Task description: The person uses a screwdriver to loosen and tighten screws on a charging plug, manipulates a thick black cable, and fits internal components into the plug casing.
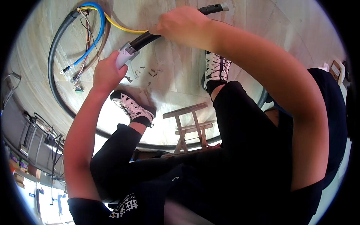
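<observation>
My left hand (106, 73) is closed round a pale, rounded piece (123, 58) with a silver metal collar (135, 52) at its far end. From that collar a thick black cable or hose (144, 39) runs up and right. My right hand (183, 24) is wrapped round the black length, its fingers partly hidden behind the back of the hand. Beyond it, a black end piece with a grey tip (215, 8) sticks out to the right. A yellow wire (123, 28) passes close behind the right hand's grip.
On the tiled floor, a thick black cable (51, 67) loops round me, ending in a blue wire (98, 37) and thin wires with a green connector (78, 89). Small scraps (153, 72) lie between my shoes (131, 106). A wooden stool (191, 123) stands near; metal racks (35, 138) are at left.
</observation>
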A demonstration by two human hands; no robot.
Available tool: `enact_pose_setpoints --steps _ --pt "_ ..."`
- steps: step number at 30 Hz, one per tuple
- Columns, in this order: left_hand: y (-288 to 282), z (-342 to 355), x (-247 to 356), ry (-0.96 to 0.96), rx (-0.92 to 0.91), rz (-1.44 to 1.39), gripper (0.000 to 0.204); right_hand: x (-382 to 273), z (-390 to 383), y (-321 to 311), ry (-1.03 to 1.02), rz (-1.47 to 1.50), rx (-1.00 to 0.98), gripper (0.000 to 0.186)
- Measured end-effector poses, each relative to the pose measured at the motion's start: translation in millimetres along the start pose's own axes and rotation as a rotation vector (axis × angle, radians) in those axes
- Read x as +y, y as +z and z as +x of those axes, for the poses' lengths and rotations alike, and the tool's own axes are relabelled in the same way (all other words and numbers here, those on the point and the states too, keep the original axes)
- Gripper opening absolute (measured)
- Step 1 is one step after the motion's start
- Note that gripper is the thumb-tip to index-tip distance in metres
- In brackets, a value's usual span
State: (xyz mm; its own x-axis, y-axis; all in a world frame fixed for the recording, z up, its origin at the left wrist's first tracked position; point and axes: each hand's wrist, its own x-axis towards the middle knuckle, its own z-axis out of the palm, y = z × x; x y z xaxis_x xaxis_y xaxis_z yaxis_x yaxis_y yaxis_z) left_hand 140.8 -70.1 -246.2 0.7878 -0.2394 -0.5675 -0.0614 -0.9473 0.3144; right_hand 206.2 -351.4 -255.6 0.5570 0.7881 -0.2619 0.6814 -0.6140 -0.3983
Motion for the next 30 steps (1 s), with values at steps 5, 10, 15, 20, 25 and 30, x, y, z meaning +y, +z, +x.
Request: enact_pose_setpoints --steps 5,10,15,20,25,30 --pt "3 -4 4 -0.002 0.021 0.010 0.031 -4 2 6 -0.064 0.013 0.067 0.031" --pt "3 -5 4 -0.004 0.019 0.017 0.031 -7 2 9 -0.042 0.042 -0.015 0.024" --pt "6 -6 0 -0.006 0.020 0.011 0.032 -16 1 -2 0.004 0.073 -0.054 0.018" --pt "7 -5 3 -0.007 0.026 0.007 0.031 -26 5 -4 0.020 0.083 -0.042 0.014" --pt "5 -8 3 -0.020 0.032 0.026 0.031 -32 11 -18 0.018 0.029 -0.117 0.011" --pt "9 -3 3 -0.014 0.034 0.022 0.031 -27 8 -9 0.023 -0.012 -0.079 0.010"
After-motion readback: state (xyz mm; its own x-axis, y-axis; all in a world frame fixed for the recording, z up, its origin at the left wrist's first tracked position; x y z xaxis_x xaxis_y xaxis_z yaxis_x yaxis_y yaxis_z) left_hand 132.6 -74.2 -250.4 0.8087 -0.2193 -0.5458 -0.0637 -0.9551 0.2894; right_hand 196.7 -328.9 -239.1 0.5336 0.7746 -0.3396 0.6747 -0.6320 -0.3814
